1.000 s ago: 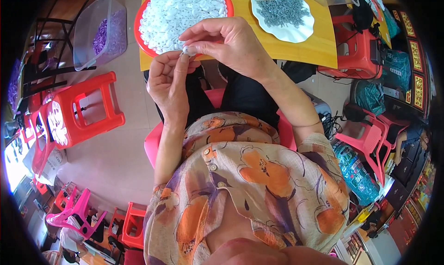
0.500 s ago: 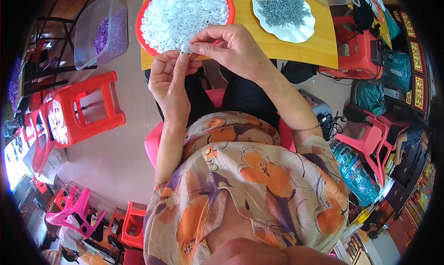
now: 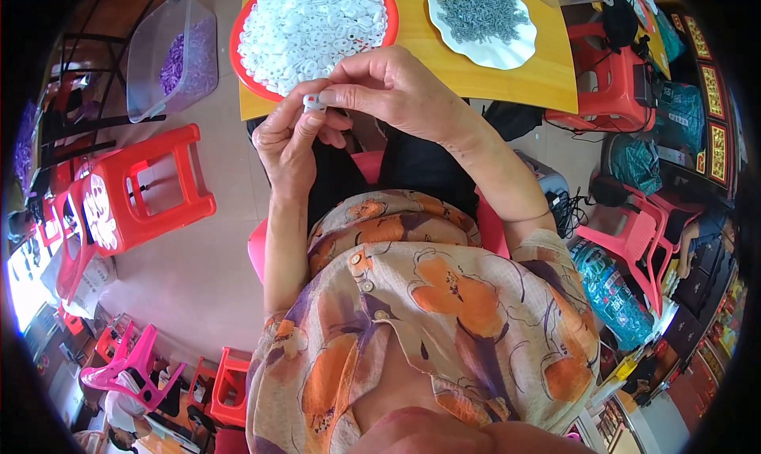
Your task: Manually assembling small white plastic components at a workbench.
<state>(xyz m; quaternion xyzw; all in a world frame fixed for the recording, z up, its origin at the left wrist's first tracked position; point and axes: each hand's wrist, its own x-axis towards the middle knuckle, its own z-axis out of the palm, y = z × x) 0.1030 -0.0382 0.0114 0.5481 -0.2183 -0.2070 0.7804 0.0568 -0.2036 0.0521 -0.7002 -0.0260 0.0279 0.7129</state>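
Note:
A small white plastic piece (image 3: pixel 314 101) with a red mark on its face is pinched between the fingertips of both hands. My left hand (image 3: pixel 290 139) is closed on it from the left and below. From the right, the thumb and index finger of my right hand (image 3: pixel 388 85) press on the same piece, with the other fingers curled. Just beyond my hands, a round red tray (image 3: pixel 391 18) is heaped with similar small white plastic pieces (image 3: pixel 309 34). To its right, a white scalloped plate (image 3: pixel 507 55) carries a pile of small grey pin-like parts (image 3: pixel 482 10).
Both containers stand on a yellow table (image 3: pixel 547 77) ahead of my lap. A clear plastic bin (image 3: pixel 143 81) with purple pieces and a red stool (image 3: pixel 162 192) are at the left. At the right are another red stool (image 3: pixel 618 97) and a pink chair (image 3: pixel 626 240).
Both hands have drawn slightly nearer, away from the tray. The white piece has turned, and a red mark now shows on it.

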